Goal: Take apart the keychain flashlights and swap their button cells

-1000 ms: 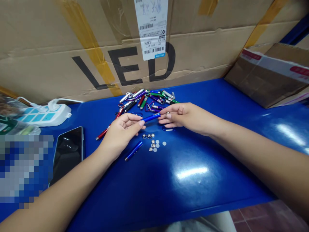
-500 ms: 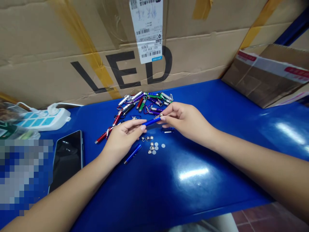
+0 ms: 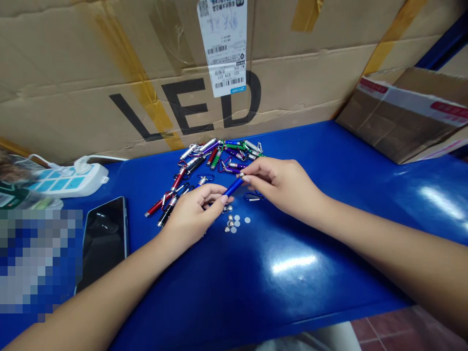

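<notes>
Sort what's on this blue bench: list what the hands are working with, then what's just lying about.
In hand or in use:
- blue pen light, held by left hand and right hand
- button cells
- pile of pen lights

Lying about:
- phone
- power strip
- LED carton

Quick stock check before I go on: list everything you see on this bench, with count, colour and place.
blue tube: one, blue, held between both hands over the table
pile of small torches: many, red, green, purple, silver, blue, behind the hands
button cells: several, silver, on the table below the tube
carabiner clip: one, blue, under the right hand
phone: one, black, left on the table
power strip: one, white and teal, far left
LED carton: one, brown, at the back
small carton: one, brown, right
table: blue
left hand: grips the tube's near end
right hand: pinches the tube's far end
</notes>
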`<state>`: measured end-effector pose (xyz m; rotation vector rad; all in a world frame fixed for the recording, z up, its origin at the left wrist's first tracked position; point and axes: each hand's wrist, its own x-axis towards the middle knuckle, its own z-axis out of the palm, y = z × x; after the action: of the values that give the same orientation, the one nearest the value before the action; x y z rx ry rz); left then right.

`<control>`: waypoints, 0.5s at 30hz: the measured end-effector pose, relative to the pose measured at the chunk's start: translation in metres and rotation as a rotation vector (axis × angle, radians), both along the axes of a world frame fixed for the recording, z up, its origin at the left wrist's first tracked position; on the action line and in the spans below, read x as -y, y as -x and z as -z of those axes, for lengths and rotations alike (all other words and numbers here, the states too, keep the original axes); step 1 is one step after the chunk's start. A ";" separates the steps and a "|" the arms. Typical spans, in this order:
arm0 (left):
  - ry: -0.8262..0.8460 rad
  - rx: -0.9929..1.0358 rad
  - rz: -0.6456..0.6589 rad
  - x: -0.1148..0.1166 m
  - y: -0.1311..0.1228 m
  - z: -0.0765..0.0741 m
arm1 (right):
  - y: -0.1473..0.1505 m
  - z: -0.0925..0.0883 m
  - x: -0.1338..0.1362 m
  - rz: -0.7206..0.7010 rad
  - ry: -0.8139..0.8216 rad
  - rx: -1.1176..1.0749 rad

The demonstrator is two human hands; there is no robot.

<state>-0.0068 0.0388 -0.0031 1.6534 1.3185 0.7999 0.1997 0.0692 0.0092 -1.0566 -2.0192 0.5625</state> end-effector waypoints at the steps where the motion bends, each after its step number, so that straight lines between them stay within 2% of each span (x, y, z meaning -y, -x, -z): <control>1: 0.008 0.012 -0.002 0.000 0.000 0.000 | 0.000 0.000 0.000 0.002 -0.007 0.007; 5: 0.029 0.031 0.000 0.001 -0.001 -0.001 | -0.001 -0.001 0.001 0.018 -0.067 0.048; 15: 0.019 0.042 -0.018 0.001 -0.001 -0.001 | -0.001 0.005 0.004 -0.012 -0.332 0.182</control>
<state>-0.0056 0.0379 -0.0025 1.6033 1.3092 0.8260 0.2008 0.0654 0.0044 -0.9184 -2.1828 0.1304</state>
